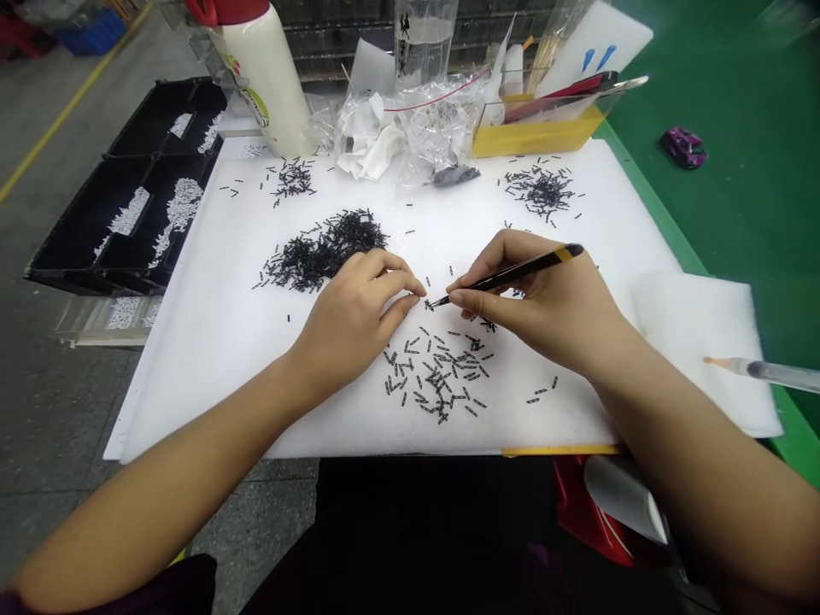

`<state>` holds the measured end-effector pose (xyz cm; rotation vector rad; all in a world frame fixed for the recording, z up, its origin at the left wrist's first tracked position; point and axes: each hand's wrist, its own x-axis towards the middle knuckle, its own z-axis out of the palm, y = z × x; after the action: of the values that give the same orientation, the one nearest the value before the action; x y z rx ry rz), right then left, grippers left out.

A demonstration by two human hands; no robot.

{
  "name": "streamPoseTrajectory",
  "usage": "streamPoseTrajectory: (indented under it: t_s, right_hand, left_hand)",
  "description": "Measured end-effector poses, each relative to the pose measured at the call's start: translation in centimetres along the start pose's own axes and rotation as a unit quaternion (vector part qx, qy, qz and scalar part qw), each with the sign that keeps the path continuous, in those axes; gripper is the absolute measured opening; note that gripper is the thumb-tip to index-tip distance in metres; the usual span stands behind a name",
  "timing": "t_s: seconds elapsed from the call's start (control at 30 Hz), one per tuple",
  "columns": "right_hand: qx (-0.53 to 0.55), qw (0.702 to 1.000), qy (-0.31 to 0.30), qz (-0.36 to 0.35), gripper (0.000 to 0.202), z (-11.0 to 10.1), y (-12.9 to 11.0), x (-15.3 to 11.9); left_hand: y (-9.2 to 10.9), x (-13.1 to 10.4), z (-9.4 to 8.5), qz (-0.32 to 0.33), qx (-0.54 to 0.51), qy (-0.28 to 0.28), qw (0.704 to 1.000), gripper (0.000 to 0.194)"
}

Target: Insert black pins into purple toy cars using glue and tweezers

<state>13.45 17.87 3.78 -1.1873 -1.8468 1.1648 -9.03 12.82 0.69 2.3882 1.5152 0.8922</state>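
Observation:
My right hand grips black tweezers with a yellow band near the back end. Their tips reach a few small black strip-like parts on the white foam sheet. Close by on the left, my left hand has its thumb and fingertips drawn together beside those parts; whether it holds a tiny part is too small to tell. Below both hands lies a loose scatter of the same parts. A dense black heap sits behind my left hand, and another pile lies at the back right.
Black divided trays with small white pieces stand at the left. Along the back are a white bottle, a clear plastic bag and a yellow holder. A foam pad and a syringe-like tube lie right.

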Motion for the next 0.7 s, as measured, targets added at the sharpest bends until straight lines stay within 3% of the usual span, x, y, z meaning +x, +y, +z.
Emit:
streamPoseTrajectory:
  t_s: [0.5,0.7]
  right_hand:
    - [0.071,0.997,0.027,0.002,0.037,-0.36,-0.55,-0.35]
    - [0.053,0.998,0.029,0.003,0.036,-0.53,-0.46,-0.3]
  left_hand:
    - [0.17,0.09,-0.28,-0.013,-0.031,-0.018,0.999,0.005]
    - [0.13,0.18,-0.43,-0.029,-0.02,-0.023,0.999,0.009]
